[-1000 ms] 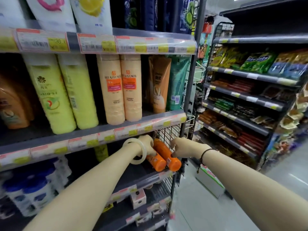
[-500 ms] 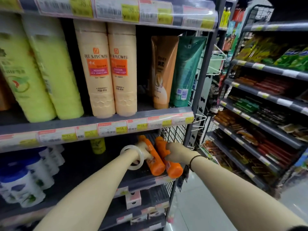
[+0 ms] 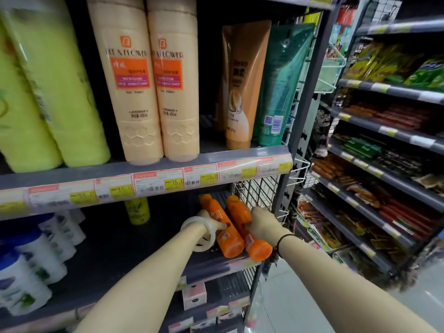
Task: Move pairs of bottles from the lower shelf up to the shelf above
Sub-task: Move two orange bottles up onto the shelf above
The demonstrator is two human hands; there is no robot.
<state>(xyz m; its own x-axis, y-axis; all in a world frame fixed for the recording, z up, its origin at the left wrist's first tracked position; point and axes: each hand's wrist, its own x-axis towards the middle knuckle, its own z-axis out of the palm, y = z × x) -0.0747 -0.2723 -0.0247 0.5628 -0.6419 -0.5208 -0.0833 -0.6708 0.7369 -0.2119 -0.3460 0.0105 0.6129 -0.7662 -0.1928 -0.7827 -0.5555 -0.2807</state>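
Two orange bottles lie side by side on the lower shelf (image 3: 209,267), near its right end, bases pointing toward me. My left hand (image 3: 212,221), with a pale bangle on the wrist, is wrapped around the left orange bottle (image 3: 224,239). My right hand (image 3: 263,224) grips the right orange bottle (image 3: 254,243) from its right side. Directly above runs the upper shelf (image 3: 153,164) with price tags along its front edge; its gap between the peach bottles and the tubes is dark.
On the upper shelf stand lime-green bottles (image 3: 60,111), two peach bottles (image 3: 153,92), an orange tube (image 3: 240,92) and a teal tube (image 3: 276,92). White-and-blue bottles (image 3: 31,267) and a small yellow bottle (image 3: 138,210) sit on the lower shelf. A wire side panel (image 3: 257,195) closes the right end.
The view has dropped and moved closer to the shelves. Both hands have pushed the orange bottles further in and closed more firmly around them; the bottles still lie on the lower shelf.
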